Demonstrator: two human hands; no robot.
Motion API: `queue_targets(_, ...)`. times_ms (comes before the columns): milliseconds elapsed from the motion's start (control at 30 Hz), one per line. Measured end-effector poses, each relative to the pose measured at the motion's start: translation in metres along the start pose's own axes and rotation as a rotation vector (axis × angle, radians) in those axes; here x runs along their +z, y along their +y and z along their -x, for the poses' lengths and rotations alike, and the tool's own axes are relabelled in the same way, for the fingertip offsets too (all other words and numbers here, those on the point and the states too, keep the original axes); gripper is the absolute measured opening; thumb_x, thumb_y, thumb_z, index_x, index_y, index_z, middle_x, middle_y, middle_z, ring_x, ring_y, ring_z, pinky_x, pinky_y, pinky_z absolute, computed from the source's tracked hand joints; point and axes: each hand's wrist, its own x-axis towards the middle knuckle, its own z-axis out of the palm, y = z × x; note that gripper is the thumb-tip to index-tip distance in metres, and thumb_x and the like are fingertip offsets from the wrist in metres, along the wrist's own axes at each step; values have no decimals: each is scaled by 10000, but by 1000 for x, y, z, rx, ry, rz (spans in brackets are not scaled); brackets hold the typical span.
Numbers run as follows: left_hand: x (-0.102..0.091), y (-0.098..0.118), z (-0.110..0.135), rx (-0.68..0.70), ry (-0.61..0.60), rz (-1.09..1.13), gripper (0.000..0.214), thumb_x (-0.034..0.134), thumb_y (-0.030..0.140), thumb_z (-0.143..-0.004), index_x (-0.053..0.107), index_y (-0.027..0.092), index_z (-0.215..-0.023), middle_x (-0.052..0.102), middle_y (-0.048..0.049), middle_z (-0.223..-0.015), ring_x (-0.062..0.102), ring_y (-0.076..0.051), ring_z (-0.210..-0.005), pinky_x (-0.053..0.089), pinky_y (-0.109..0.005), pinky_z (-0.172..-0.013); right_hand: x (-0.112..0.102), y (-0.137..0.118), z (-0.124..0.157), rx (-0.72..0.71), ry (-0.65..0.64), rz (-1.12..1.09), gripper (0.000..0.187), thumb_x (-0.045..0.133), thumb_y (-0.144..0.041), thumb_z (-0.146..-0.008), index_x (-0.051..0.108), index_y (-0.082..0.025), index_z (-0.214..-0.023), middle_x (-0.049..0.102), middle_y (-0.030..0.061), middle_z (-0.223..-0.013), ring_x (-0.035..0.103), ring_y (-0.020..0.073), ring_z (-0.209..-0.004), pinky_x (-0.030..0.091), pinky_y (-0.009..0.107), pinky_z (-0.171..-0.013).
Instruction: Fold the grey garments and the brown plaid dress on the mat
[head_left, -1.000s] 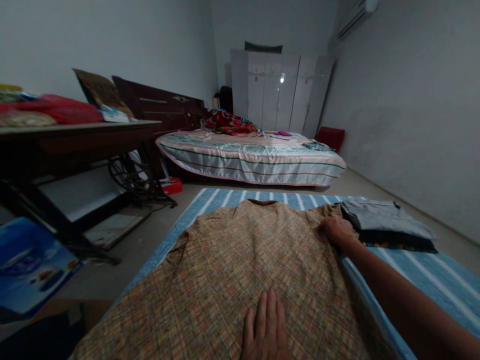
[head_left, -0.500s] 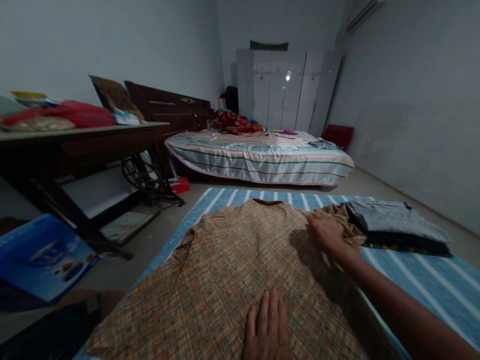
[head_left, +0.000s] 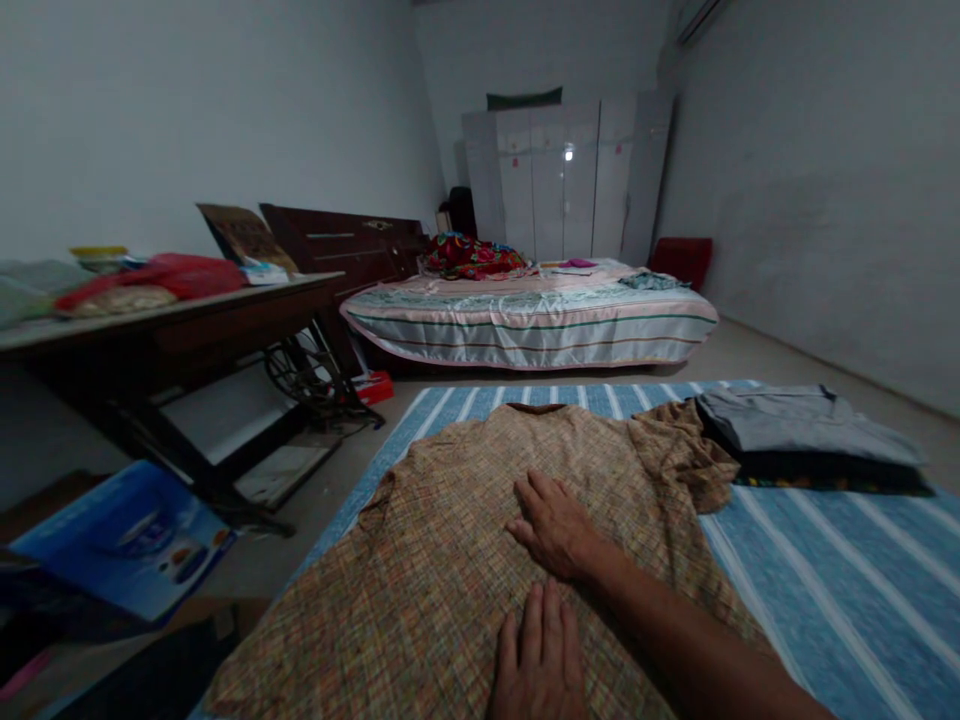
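Note:
A brown checked shirt [head_left: 450, 540] lies spread out on a blue and white striped cloth [head_left: 817, 560], its collar pointing away from me. My left hand [head_left: 538, 660] rests flat on the lower middle of the shirt, fingers stretched forward. Just beyond it, my right hand [head_left: 553, 522] lies on the upper middle of the shirt with its fingers apart, holding nothing. The shirt's right sleeve [head_left: 686, 450] is bunched and wrinkled beside a pile of folded clothes [head_left: 802, 425], grey on top and dark below.
A bed [head_left: 525, 325] with a striped sheet stands ahead, a wardrobe [head_left: 551, 180] behind it. To the left is a sewing machine table [head_left: 172, 315] holding bags, with a blue box [head_left: 142, 540] on the floor below. A red chair [head_left: 681, 260] stands past the bed.
My right hand has moved left and nearer, from the shirt's right shoulder to its middle, and its fingers have spread. The left hand stays flat on the shirt. The view has shifted slightly.

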Motion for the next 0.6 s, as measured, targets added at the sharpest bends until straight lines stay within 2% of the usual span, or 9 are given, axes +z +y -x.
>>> queue_targets(67,-17,-1,-5,25,-59,5,570,434,477,-914,514,161,-1382,517,-155,-1398,508,-341,-1258,424,-442,-993,0,-2,-1,30,30,-6,560,412,-476,-957,429,-120,-1389,415,191,-1456,371,292,-1351,291,450,-1092)
queue_targets(167,-56,-4,-21,25,-161,87,632,567,550,-810,597,135,-1285,577,-181,-1333,539,-364,-1207,431,-448,-982,2,-3,-3,45,34,-7,582,417,-486,-952,432,-101,-1389,426,206,-1447,362,317,-1356,294,481,-1087)
queue_targets(233,-83,-13,-39,-27,-220,204,475,594,487,-790,678,181,-1144,680,-124,-1176,624,-313,-1058,470,-405,-907,5,-2,-4,57,12,-1,610,422,-483,-950,424,-71,-1401,409,224,-1457,336,338,-1371,274,501,-1097)
queue_targets(267,-95,-21,-50,-59,-241,286,335,548,422,-827,711,211,-1030,719,-76,-1057,660,-256,-943,487,-352,-835,7,-1,-4,60,-1,5,608,428,-463,-951,419,-61,-1407,397,229,-1465,322,341,-1380,263,503,-1103)
queue_targets(333,-110,-40,-76,-174,-172,380,329,426,333,-895,703,198,-781,718,-38,-824,655,-185,-762,468,-283,-712,11,0,-4,58,-13,20,574,437,-395,-950,418,-54,-1412,374,229,-1480,300,338,-1394,248,500,-1114)
queue_targets(400,-113,-61,-104,-232,-42,396,311,422,292,-893,661,184,-726,687,-28,-743,628,-163,-722,442,-252,-671,14,1,-4,43,1,26,553,433,-351,-946,420,-58,-1414,368,222,-1486,293,331,-1399,241,494,-1122)
queue_targets(467,-104,-77,-131,-245,56,362,290,411,252,-900,647,177,-749,678,-33,-769,619,-155,-736,440,-243,-686,16,1,-3,35,37,19,572,421,-379,-947,406,-68,-1427,376,209,-1486,299,330,-1395,241,496,-1123)
queue_targets(600,-76,-94,-174,-180,86,250,250,421,174,-885,669,161,-909,681,-68,-955,624,-169,-889,451,-251,-820,16,-2,-3,51,81,18,620,403,-460,-949,399,-71,-1431,378,209,-1485,316,347,-1378,248,521,-1108)
